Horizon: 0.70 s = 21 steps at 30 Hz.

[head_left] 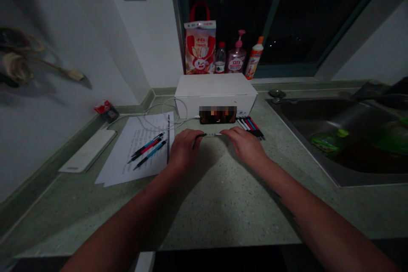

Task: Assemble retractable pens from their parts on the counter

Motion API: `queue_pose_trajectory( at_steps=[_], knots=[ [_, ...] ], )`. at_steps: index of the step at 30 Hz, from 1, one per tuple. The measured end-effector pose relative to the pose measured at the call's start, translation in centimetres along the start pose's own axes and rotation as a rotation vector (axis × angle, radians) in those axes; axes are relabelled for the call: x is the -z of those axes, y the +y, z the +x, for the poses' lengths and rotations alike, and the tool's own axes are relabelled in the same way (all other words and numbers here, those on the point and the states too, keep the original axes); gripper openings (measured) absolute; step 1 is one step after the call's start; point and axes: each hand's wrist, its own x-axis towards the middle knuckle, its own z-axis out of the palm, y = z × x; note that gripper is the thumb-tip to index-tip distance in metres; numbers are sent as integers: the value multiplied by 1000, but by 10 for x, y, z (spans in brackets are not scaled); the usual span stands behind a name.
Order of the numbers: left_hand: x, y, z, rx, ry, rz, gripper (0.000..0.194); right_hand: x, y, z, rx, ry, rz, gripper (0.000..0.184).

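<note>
Over the counter in front of the phone, both hands pinch the ends of a slim pen [212, 134]. My left hand [185, 148] is closed on its black end, which runs back through the fingers. The thumb and fingers of my right hand [245, 143] are closed on its pale right end. Between the hands the pen looks thin and whitish with dark marks; I cannot tell whether it is in one piece. Left of my left hand, several blue and red pens [147, 148] lie on printed paper sheets [119, 157]. Beyond my right hand lies a row of pens [250, 126].
A phone [217, 115] leans on a white box [216, 87], its cable [153, 123] looping left. Bottles [236, 60] and a red bag [200, 49] stand behind. A white slab [89, 151] lies left; a steel sink [318, 170] is at right.
</note>
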Motion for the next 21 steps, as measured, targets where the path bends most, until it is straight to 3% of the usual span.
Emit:
queue_pose_trajectory(
  at_steps=[10, 17, 21],
  knots=[
    [-7, 6, -4, -75, -171, -126, 22, -10, -8, -1, 78, -59, 150, 31],
    [-9, 8, -5, 144, -187, -227, 19, -13, -5, -2, 121, -67, 186, 21],
    [-8, 7, -4, 113, -184, -231, 19, -10, -6, -2, 113, -54, 215, 22]
  ],
)
